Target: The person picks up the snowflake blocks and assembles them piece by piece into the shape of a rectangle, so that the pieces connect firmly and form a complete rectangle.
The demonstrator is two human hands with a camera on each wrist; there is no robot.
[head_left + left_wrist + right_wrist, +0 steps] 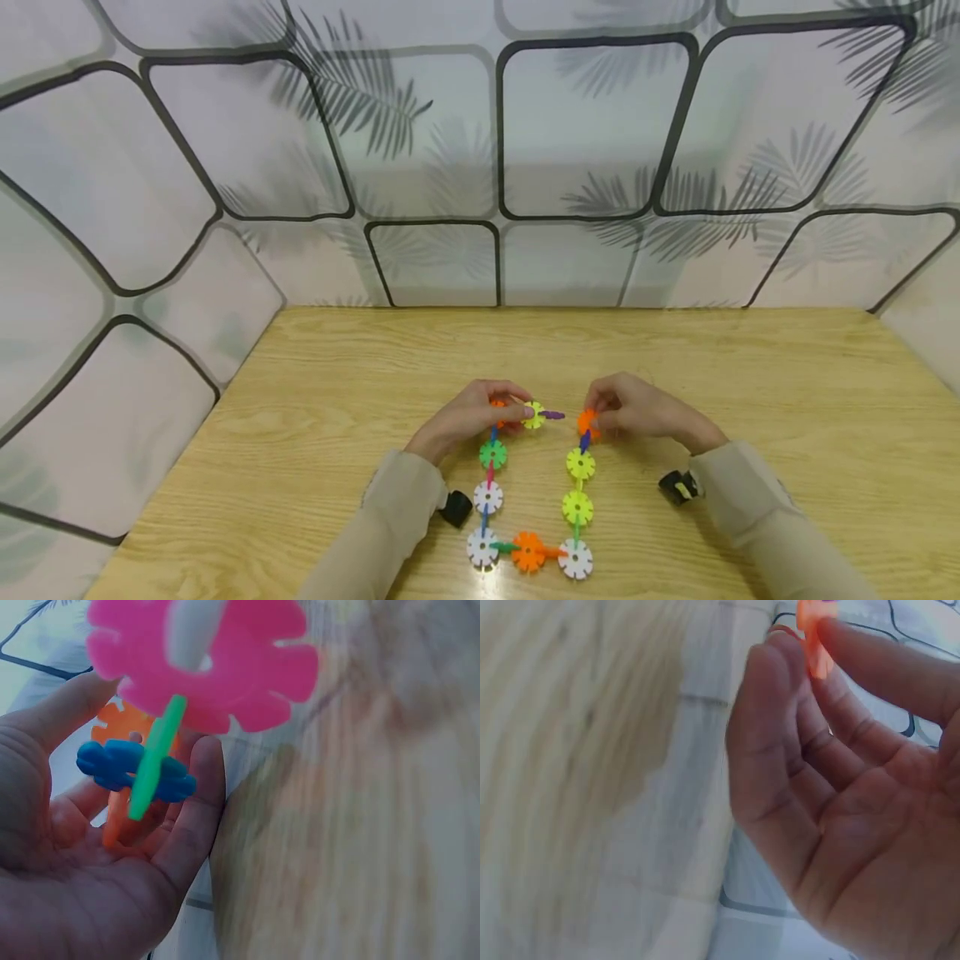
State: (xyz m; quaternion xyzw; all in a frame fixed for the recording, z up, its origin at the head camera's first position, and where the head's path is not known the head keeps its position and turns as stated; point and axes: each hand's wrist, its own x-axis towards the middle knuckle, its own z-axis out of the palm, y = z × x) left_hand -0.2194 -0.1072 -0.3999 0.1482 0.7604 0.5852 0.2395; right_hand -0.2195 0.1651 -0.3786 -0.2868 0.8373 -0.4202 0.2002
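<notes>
Notched plastic discs joined edge to edge form a chain on the table, roughly a rectangle with a gap at its far side. In the head view my left hand (480, 410) pinches a yellow disc (535, 415) at the chain's far left end. A purple disc (552, 415) sticks out from it toward the right, seen edge-on. Across the gap my right hand (637, 407) pinches an orange disc (587, 423), joined to a dark blue disc (586, 442). The left wrist view shows a pink disc (255, 675), a green disc (157, 761) and a blue disc (112, 763) before the palm.
The chain's near side holds white discs (576, 559) at the corners and an orange disc (528, 552) between them. Wood-grain tabletop (337, 375) surrounds it. Patterned cloth (435, 133) rises behind the table's far edge. A black wrist camera (456, 508) sits beside the left sleeve.
</notes>
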